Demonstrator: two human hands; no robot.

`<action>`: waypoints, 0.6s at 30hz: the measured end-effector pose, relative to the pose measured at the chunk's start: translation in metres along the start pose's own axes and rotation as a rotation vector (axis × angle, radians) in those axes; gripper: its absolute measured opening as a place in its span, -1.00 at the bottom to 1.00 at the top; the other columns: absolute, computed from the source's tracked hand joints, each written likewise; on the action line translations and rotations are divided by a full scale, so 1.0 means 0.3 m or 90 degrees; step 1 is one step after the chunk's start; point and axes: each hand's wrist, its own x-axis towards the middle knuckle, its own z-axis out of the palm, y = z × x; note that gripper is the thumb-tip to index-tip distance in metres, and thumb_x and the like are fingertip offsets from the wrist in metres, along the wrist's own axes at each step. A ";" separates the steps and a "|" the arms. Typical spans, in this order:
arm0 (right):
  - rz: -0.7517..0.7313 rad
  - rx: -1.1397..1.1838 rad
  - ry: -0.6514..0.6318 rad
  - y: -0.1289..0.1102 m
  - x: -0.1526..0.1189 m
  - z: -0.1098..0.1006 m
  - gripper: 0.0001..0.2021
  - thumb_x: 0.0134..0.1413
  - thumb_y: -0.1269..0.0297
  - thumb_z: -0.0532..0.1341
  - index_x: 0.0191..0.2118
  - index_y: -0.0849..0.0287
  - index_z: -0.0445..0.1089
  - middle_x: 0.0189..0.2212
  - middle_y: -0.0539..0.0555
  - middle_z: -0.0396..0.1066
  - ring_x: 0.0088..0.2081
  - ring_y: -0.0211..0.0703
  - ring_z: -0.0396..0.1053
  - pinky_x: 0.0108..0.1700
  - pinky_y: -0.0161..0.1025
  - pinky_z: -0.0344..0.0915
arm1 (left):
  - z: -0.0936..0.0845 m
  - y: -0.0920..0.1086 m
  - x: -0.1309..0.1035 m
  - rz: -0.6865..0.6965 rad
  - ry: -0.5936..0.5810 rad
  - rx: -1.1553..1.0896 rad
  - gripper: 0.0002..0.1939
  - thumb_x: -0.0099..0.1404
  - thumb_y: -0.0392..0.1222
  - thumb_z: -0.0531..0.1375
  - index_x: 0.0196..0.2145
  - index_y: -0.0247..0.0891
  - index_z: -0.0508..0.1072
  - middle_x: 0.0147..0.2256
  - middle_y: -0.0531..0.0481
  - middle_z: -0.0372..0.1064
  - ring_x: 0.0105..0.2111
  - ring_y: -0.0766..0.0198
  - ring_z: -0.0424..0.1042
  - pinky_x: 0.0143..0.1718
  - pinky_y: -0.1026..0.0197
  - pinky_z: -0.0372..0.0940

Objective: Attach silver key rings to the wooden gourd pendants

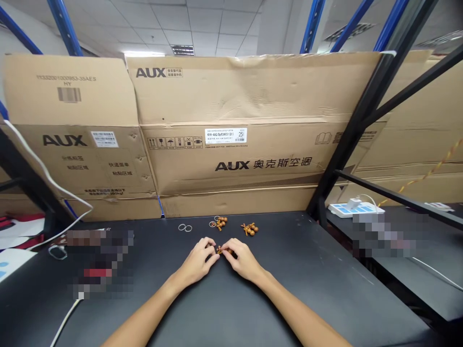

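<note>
Both hands meet over the middle of the black table. My right hand (240, 258) pinches a small brown gourd charm (219, 249) between thumb and fingers, which cover much of it. At the charm's left end, the thumb and bent fingertips of my left hand (198, 260) close in on it; their exact contact is hard to make out. Just beyond the hands lies a gourd charm cluster (221, 222) with a metal ring by it. Farther right is another cluster of gourd charms (250, 229). Two loose metal rings (185, 228) lie side by side to the left.
Cardboard sheets (231, 178) stand along the table's back edge. A black metal post (336, 154) rises at the right. White cables (54, 178) hang and run at the left, near blurred-out items. A power strip (356, 209) lies on the neighbouring table.
</note>
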 end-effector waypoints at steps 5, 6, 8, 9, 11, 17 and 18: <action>0.001 -0.003 0.001 -0.001 -0.001 0.000 -0.87 0.21 0.35 0.10 -0.27 0.13 0.39 -0.33 0.06 0.42 -0.27 -0.16 0.36 -0.19 -0.23 0.30 | -0.001 0.001 -0.001 0.013 -0.004 0.002 -0.84 0.35 -0.25 0.03 -0.32 -0.20 0.41 -0.13 -0.07 0.28 -0.15 0.19 0.33 -0.06 0.11 0.27; -0.002 0.001 -0.003 -0.005 -0.001 -0.002 -0.87 0.22 0.36 0.09 -0.26 0.12 0.39 -0.33 0.06 0.42 -0.27 -0.16 0.36 -0.19 -0.23 0.30 | -0.001 0.002 -0.002 0.009 -0.005 0.001 -0.85 0.34 -0.23 0.06 -0.36 -0.21 0.40 -0.13 -0.07 0.28 -0.15 0.19 0.33 -0.06 0.10 0.27; -0.010 0.007 -0.014 -0.013 0.000 -0.006 -0.86 0.22 0.36 0.09 -0.26 0.12 0.39 -0.32 0.06 0.43 -0.26 -0.16 0.36 -0.18 -0.23 0.29 | 0.000 0.001 -0.003 -0.006 -0.007 0.001 -0.81 0.33 -0.18 0.09 -0.43 -0.23 0.37 -0.13 -0.07 0.28 -0.15 0.18 0.32 -0.06 0.08 0.27; -0.013 0.008 -0.018 -0.016 0.000 -0.007 -0.86 0.22 0.36 0.08 -0.26 0.12 0.39 -0.33 0.06 0.43 -0.26 -0.16 0.36 -0.18 -0.23 0.29 | 0.002 -0.001 -0.003 -0.011 -0.008 0.001 -0.79 0.33 -0.16 0.09 -0.46 -0.23 0.36 -0.14 -0.07 0.28 -0.15 0.18 0.31 -0.06 0.08 0.27; -0.015 0.007 -0.022 -0.019 0.000 -0.008 -0.86 0.23 0.35 0.08 -0.26 0.12 0.39 -0.33 0.06 0.43 -0.26 -0.15 0.35 -0.18 -0.22 0.29 | 0.005 -0.005 -0.003 -0.008 -0.012 0.001 -0.78 0.35 -0.17 0.07 -0.46 -0.23 0.35 -0.14 -0.07 0.28 -0.15 0.18 0.31 -0.06 0.07 0.26; -0.016 0.010 -0.025 -0.007 -0.001 -0.002 -0.84 0.24 0.34 0.07 -0.24 0.12 0.40 -0.31 0.06 0.43 -0.24 -0.14 0.35 -0.15 -0.21 0.29 | 0.002 0.000 -0.001 0.010 -0.016 0.016 -0.80 0.38 -0.26 -0.04 -0.33 -0.23 0.36 -0.12 -0.10 0.28 -0.14 0.17 0.30 -0.07 0.07 0.26; -0.020 0.014 -0.028 -0.007 -0.002 -0.002 -0.84 0.24 0.35 0.07 -0.24 0.12 0.40 -0.30 0.06 0.43 -0.23 -0.15 0.35 -0.15 -0.22 0.29 | 0.000 0.003 -0.001 0.010 -0.017 0.017 -0.80 0.37 -0.24 -0.02 -0.35 -0.23 0.36 -0.12 -0.09 0.29 -0.14 0.17 0.31 -0.07 0.07 0.26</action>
